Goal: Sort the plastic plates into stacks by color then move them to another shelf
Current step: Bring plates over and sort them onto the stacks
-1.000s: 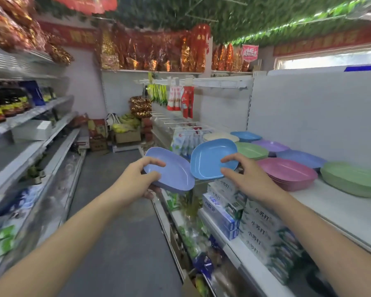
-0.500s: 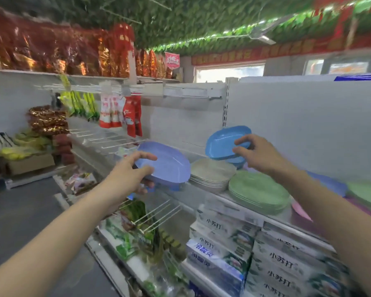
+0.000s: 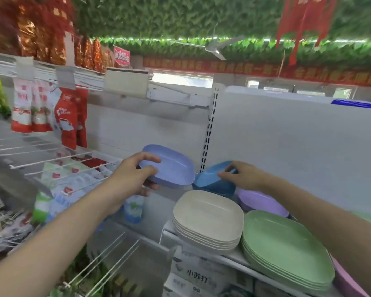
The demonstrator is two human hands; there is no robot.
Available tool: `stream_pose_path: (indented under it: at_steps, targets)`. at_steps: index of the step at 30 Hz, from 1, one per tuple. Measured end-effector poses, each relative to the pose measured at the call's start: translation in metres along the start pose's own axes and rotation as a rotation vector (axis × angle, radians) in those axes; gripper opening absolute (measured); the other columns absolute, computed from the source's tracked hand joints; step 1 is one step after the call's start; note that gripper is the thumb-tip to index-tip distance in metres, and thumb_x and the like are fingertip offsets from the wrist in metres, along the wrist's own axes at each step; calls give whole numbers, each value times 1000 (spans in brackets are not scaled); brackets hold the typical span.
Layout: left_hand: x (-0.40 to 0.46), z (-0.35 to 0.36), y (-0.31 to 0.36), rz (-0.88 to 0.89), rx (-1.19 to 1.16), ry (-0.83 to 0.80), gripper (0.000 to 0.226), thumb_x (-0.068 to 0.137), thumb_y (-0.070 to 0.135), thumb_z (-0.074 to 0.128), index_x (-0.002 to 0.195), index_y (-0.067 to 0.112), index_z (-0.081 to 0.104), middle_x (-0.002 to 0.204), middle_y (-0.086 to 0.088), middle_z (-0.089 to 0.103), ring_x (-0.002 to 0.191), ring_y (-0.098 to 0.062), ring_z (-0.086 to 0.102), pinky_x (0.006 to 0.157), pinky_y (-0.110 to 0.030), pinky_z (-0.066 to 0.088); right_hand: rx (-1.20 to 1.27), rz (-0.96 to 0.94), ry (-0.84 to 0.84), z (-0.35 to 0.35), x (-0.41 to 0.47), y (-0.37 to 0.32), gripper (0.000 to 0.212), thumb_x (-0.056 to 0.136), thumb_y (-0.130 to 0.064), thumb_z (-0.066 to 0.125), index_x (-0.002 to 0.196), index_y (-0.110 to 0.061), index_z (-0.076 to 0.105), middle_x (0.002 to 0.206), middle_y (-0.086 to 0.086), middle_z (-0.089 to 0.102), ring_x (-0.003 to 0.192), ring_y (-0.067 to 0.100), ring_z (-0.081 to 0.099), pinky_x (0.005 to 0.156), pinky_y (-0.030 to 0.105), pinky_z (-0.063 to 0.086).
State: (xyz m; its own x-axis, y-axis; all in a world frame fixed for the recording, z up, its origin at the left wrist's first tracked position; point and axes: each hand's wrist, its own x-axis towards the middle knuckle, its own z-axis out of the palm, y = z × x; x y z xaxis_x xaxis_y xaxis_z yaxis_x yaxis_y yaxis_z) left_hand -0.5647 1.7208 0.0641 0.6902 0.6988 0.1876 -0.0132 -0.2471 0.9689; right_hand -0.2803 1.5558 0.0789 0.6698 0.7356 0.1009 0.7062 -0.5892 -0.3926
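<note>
Periwinkle plate [image 3: 169,168] gripped in left hand [image 3: 131,179], right hand [image 3: 242,175] pinching blue plate [image 3: 212,179] — beside it, over shelf [image 3: 159,211].

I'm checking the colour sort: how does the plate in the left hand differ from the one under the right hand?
The periwinkle plate is a pale lavender-blue; the blue plate is a deeper, saturated blue. The left hand grips the periwinkle plate in the air, left of the stacks, while the right hand holds the blue plate low at the back of the shelf, behind the cream stack. Both are tilted, rounded-square plastic plates.
</note>
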Motion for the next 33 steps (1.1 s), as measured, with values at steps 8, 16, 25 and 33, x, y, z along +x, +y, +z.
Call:
stream_pose_path:
  at_steps: [8,16,25,33]
  targets:
    - [69,26,-5,17,-35,-136,22,98,12,56,112,25,68,96,-16,67,70,-21,70,63,-36,56,-253,175,-300,2,-3,0,73,95,-70,50,153,-29,35,90,2,63,76,20,57,64,30,47]
    - [94,45,1,56,-39,-323,21,99,12,55,114,22,67,95,-12,66,68,-20,68,64,-36,55,-279,235,-153,2,-13,-3,73,99,-63,49,156,-20,34,156,7,46,140,27,44,112,36,34]
    - [99,97,16,-24,27,-574,17,97,10,56,112,15,63,89,-11,61,64,-22,64,54,-31,51,-121,386,126,-19,-97,17,48,100,-52,53,141,-27,49,94,-3,63,92,21,59,82,33,46]
    - [79,158,34,10,102,-724,23,98,11,54,121,8,58,94,-11,58,67,-27,60,54,-27,48,19,340,278,-24,-166,23,16,96,-42,65,109,-33,68,93,-5,69,80,17,64,68,24,51]
